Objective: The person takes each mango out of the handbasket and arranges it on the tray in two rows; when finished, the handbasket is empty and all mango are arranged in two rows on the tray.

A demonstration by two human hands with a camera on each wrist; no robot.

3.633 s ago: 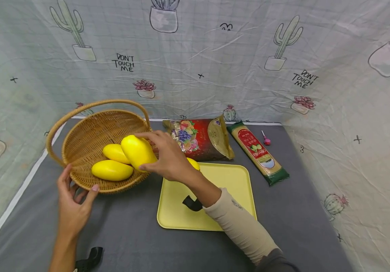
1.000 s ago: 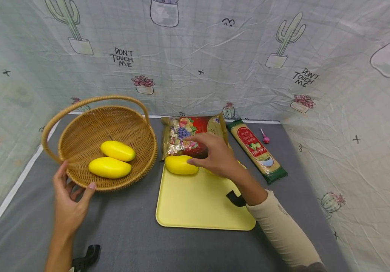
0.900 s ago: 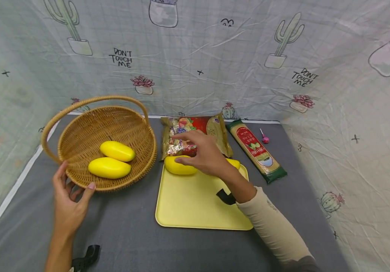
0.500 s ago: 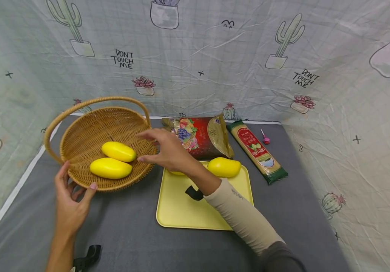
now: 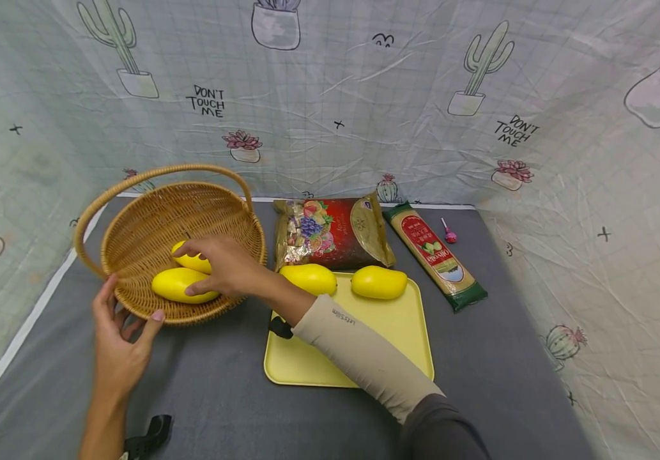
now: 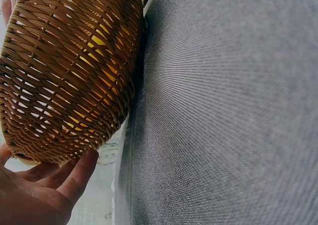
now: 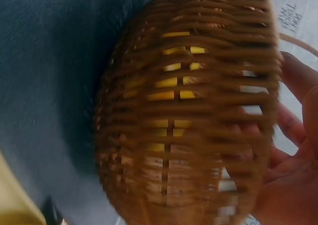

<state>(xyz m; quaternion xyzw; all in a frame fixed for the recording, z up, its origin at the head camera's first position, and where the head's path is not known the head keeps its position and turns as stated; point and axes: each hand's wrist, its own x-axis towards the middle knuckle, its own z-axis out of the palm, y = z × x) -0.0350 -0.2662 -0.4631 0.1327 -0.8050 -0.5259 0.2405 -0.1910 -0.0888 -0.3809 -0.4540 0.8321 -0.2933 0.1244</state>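
Observation:
A wicker basket (image 5: 151,220) with a tall handle tilts toward me at the left. My left hand (image 5: 119,342) holds its near-left rim, thumb on the front edge; the left wrist view shows fingers (image 6: 79,178) against the outer weave. Inside lie two yellow mangoes, a front mango (image 5: 174,285) and a back mango (image 5: 194,262) partly covered by my right hand (image 5: 229,265). That hand reaches over the rim with fingers and thumb spread above the fruit; firm contact cannot be told. Two more mangoes, one left (image 5: 309,279) and one right (image 5: 379,282), sit along the far edge of a yellow tray (image 5: 289,370).
Behind the tray lies a red and gold candy bag (image 5: 335,233). To its right are a long green and red pasta packet (image 5: 436,259) and a pink lollipop (image 5: 450,236). A patterned cloth hangs at the back. My right forearm crosses above the tray.
My right hand carried a mango from the basket to the tray's far right and let go. It then came back left, empty, into the basket. My left hand stays on the rim.

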